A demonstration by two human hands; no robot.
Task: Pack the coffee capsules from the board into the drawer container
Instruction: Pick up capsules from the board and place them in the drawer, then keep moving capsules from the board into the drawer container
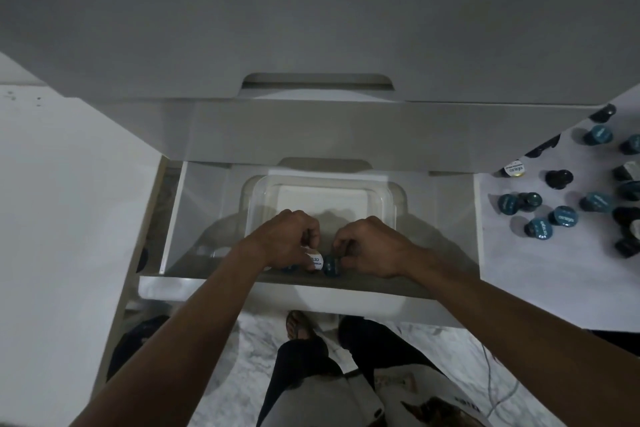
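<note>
A clear plastic container (398,196) sits inside the open white drawer (180,218). Both my hands are low over the container's near end. My left hand (287,241) has its fingers curled round a white-lidded coffee capsule (316,261). My right hand (369,246) pinches a dark teal capsule (330,265) right beside it. Another capsule under my left hand is mostly hidden. Several more teal and black capsules (562,215) lie scattered on the white board (519,270) to the right of the drawer.
A shut white drawer front (311,45) overhangs the open drawer from above. A white counter surface (69,184) lies to the left. Below are the drawer's front edge (277,291), my legs and a marble-pattern floor.
</note>
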